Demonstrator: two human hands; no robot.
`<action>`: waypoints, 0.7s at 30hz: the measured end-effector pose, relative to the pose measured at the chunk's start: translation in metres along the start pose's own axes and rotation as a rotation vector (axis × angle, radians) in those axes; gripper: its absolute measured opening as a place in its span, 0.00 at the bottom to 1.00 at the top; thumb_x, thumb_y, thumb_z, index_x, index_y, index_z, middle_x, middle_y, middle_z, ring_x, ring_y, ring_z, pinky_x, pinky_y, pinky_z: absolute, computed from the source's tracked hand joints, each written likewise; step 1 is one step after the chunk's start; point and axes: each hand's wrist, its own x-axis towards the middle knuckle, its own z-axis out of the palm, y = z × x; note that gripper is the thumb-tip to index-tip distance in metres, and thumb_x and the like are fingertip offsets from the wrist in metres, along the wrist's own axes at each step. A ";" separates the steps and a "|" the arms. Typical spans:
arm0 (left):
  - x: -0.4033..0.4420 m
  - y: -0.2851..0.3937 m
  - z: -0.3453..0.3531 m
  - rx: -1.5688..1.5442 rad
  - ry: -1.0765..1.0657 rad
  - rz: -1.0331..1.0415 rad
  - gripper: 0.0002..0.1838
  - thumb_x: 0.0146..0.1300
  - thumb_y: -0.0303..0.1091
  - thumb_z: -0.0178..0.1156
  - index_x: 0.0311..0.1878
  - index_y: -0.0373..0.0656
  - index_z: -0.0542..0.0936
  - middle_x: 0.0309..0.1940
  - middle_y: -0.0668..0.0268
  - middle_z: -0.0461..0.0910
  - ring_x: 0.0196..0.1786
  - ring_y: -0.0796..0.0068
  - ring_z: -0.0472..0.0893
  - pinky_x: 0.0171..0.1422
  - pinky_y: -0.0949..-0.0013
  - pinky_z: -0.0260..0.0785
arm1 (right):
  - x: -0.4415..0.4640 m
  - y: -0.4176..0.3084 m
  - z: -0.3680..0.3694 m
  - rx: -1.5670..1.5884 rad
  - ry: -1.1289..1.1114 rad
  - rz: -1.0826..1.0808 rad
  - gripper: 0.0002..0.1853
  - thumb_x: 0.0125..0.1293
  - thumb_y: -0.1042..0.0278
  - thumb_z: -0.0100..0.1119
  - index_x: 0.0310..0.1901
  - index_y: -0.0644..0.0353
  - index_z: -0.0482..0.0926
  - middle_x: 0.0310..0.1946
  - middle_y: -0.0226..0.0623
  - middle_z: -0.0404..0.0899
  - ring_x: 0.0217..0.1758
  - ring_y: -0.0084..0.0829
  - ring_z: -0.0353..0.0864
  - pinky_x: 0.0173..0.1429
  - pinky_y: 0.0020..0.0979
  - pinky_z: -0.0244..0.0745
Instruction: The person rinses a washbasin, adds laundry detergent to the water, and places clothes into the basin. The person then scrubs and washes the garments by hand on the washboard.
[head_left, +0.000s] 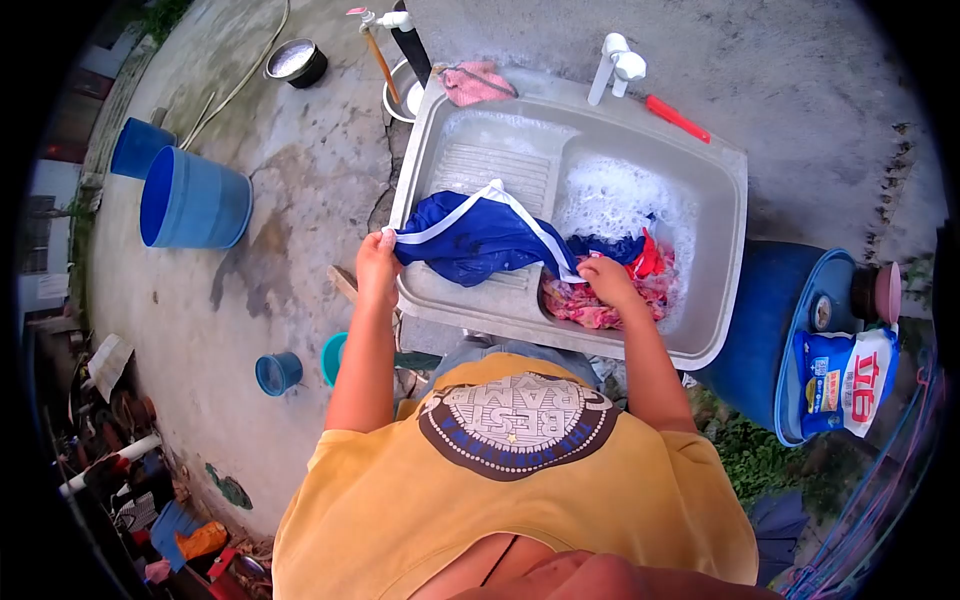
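A wet blue garment with white trim is stretched between my two hands over the ribbed washboard part of a grey sink. My left hand pinches its left end by the sink's left rim. My right hand grips the white-trimmed end above the basin. Below and beside my right hand, red and pink patterned cloth lies in the basin, with a darker blue part of cloth and white suds behind it.
A pink cloth, a white tap and a red-handled tool are at the sink's back edge. Blue buckets stand left. At right, a blue barrel bears a detergent bag. A small blue bucket is lower left.
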 end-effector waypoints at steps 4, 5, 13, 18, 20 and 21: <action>-0.022 0.020 0.012 -0.101 -0.090 -0.039 0.08 0.79 0.37 0.56 0.47 0.43 0.77 0.34 0.71 0.79 0.32 0.81 0.76 0.41 0.72 0.71 | 0.033 -0.046 0.032 0.097 0.269 -0.107 0.15 0.71 0.60 0.62 0.51 0.61 0.85 0.48 0.51 0.86 0.58 0.51 0.82 0.64 0.45 0.75; -0.030 0.028 0.015 -0.121 -0.120 -0.054 0.08 0.79 0.37 0.56 0.48 0.43 0.77 0.35 0.70 0.80 0.33 0.80 0.77 0.44 0.71 0.72 | 0.046 -0.055 0.040 0.160 0.353 -0.136 0.16 0.70 0.60 0.62 0.52 0.60 0.86 0.49 0.51 0.86 0.58 0.51 0.83 0.64 0.45 0.75; -0.062 0.042 0.017 -0.155 -0.248 -0.150 0.09 0.75 0.35 0.60 0.51 0.42 0.78 0.44 0.65 0.85 0.48 0.71 0.86 0.57 0.64 0.77 | 0.113 -0.124 0.049 0.357 -0.012 0.094 0.18 0.71 0.60 0.63 0.54 0.64 0.81 0.47 0.46 0.86 0.48 0.42 0.85 0.54 0.37 0.78; -0.044 0.029 -0.001 -0.108 -0.123 -0.077 0.03 0.75 0.33 0.60 0.47 0.47 0.77 0.53 0.67 0.82 0.60 0.72 0.80 0.67 0.60 0.72 | 0.090 -0.106 -0.038 1.173 0.239 0.162 0.12 0.74 0.65 0.60 0.52 0.62 0.81 0.40 0.31 0.84 0.42 0.24 0.83 0.47 0.25 0.75; -0.041 0.031 0.010 -0.105 -0.213 0.038 0.01 0.76 0.32 0.59 0.46 0.48 0.77 0.59 0.65 0.81 0.65 0.70 0.78 0.71 0.58 0.69 | 0.064 -0.125 -0.104 1.315 0.417 0.147 0.10 0.74 0.68 0.62 0.53 0.61 0.81 0.40 0.27 0.84 0.43 0.19 0.83 0.48 0.22 0.77; -0.056 0.053 0.039 -0.056 -0.272 0.106 0.02 0.77 0.32 0.57 0.48 0.48 0.77 0.66 0.59 0.78 0.69 0.65 0.76 0.73 0.57 0.66 | 0.057 -0.122 -0.126 1.423 0.532 0.108 0.10 0.74 0.70 0.63 0.53 0.61 0.81 0.40 0.27 0.84 0.43 0.19 0.83 0.49 0.22 0.78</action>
